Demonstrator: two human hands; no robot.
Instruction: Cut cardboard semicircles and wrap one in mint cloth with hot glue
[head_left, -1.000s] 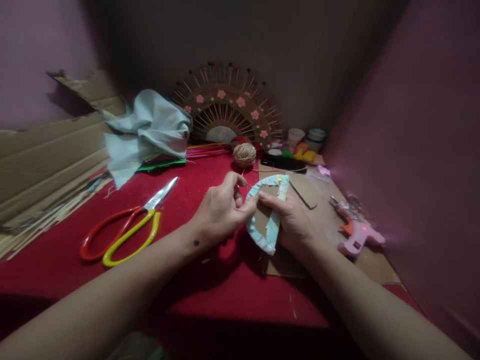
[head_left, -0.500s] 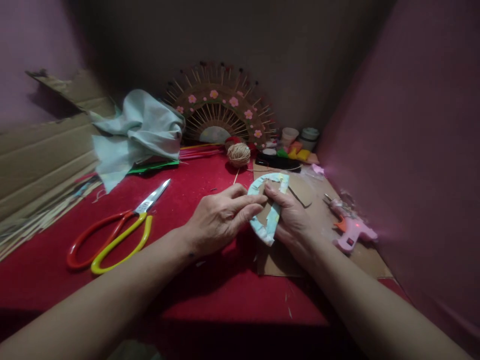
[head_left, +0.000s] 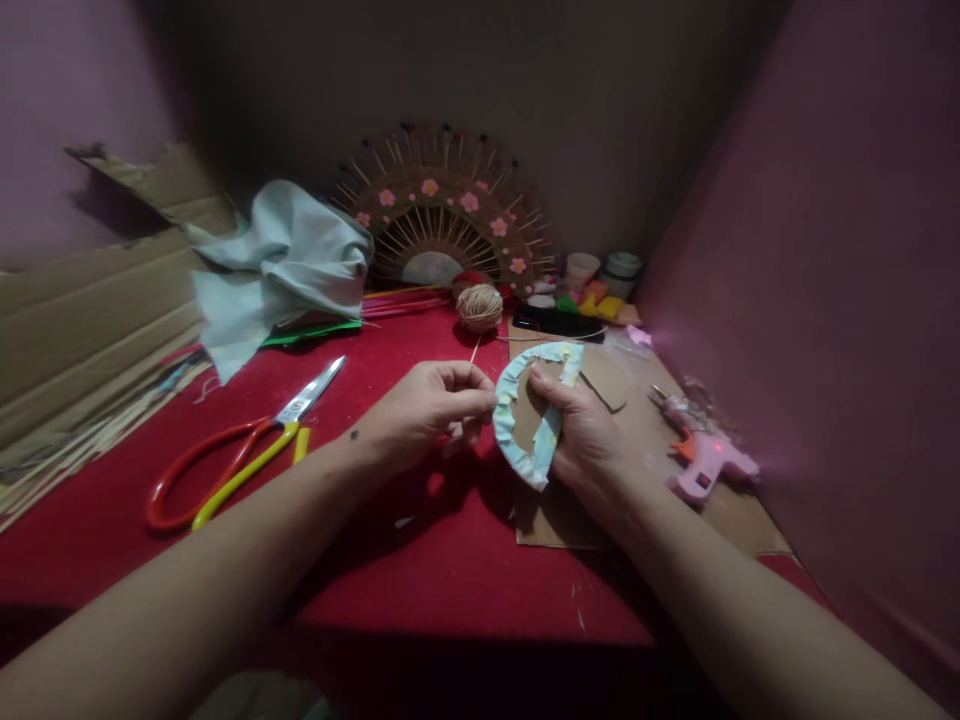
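In my right hand (head_left: 581,420) is a cardboard half-circle (head_left: 564,430) with light blue patterned fabric folded over its rim. The thumb presses on its bare brown middle, and the other fingers are hidden behind. My left hand (head_left: 439,405) is closed in a pinch at the piece's curved left edge. Whatever the fingertips hold there, if anything, is too small to make out. A ball of twine (head_left: 480,308) sits just beyond, and a thin stick (head_left: 475,350) shows behind the left fingers.
Scissors (head_left: 300,395) with red and yellow handles lie left. A pink glue gun (head_left: 712,465) rests right on a cardboard sheet (head_left: 562,530). Crumpled pale cloth (head_left: 304,250), a flower-decorated stick fan (head_left: 469,205) and a dark phone-like object (head_left: 559,322) are behind.
My left hand has drawn back leftward from the middle of the half-circle to its curved edge, fingers curling into a pinch. The right hand keeps its hold, nearly still.
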